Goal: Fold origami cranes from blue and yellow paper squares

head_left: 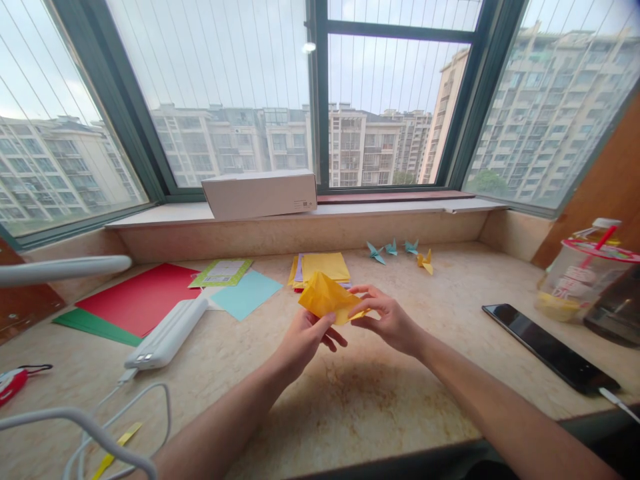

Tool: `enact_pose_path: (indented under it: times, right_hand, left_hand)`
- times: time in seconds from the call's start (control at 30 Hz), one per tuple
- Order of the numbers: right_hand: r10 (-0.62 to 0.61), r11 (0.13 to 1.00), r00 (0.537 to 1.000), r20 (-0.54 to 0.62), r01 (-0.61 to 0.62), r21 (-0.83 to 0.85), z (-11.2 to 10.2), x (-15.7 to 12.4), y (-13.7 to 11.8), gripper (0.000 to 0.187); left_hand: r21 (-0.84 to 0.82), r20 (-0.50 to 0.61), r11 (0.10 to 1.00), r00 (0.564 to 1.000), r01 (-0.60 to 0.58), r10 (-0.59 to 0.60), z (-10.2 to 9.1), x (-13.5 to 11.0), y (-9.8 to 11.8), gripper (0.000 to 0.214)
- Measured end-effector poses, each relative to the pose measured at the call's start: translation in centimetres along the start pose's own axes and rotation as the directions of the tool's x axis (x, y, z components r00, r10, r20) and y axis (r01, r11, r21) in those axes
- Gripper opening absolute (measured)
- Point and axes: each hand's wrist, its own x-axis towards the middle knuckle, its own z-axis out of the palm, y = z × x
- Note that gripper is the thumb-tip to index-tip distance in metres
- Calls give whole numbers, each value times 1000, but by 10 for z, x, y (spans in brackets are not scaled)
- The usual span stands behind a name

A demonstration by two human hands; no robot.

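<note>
A partly folded sheet of yellow origami paper (324,295) is held above the marble counter, one corner peaked upward at the left. My left hand (309,328) pinches its lower edge, thumb on the near side. On the paper's right end, my right hand (383,315) closes thumb and fingers. Just behind lies a stack of yellow and purple paper (330,265). Farther back to the right stand several small folded cranes: blue ones (393,247) and a yellow one (425,261).
Left are red sheets (143,297), a green sheet (93,327), a light blue sheet (250,293), a green-edged packet (220,273) and a white power bank (167,333) with cable. Right are a black phone (547,347) and a plastic cup (575,280). A white box (260,195) rests on the sill.
</note>
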Motion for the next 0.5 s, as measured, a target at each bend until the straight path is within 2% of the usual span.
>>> enact_pose_path:
  times: [0.13, 0.3, 0.5]
  right_hand:
    - [38, 990, 998, -40, -32, 136, 3, 3, 0, 20]
    - [106, 982, 989, -102, -88, 165, 7, 3, -1, 20]
    - [270, 905, 947, -176, -187, 383, 7, 6, 1, 42]
  left_hand:
    - [-27, 26, 1000, 1000, 3, -3, 3, -1, 0, 36]
    - [24, 70, 1000, 997, -14, 13, 6, -1, -2, 38]
    - [65, -25, 997, 999, -28, 30, 5, 6, -8, 43]
